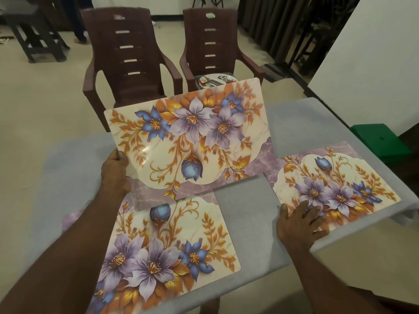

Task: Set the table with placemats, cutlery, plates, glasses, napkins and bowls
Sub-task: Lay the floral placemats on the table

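Gripping raised placemat (188, 137) — left hand (115, 175); right hand (299, 225) flat

The left hand (115, 173) grips a floral placemat (188, 137) by its edge, lifted at 12 o'clock over the grey bench (247, 214). The right hand (299, 223) presses flat on the placemat at 3 o'clock (335, 182); another placemat lies at 6 o'clock (172, 245).

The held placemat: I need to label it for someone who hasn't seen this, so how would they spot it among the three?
On the grey table are three floral placemats. Two lie flat: the near mat and the right mat under the right hand. The held placemat is the far one, gripped at its left edge by the left hand, tilted, overlapping the near mat.
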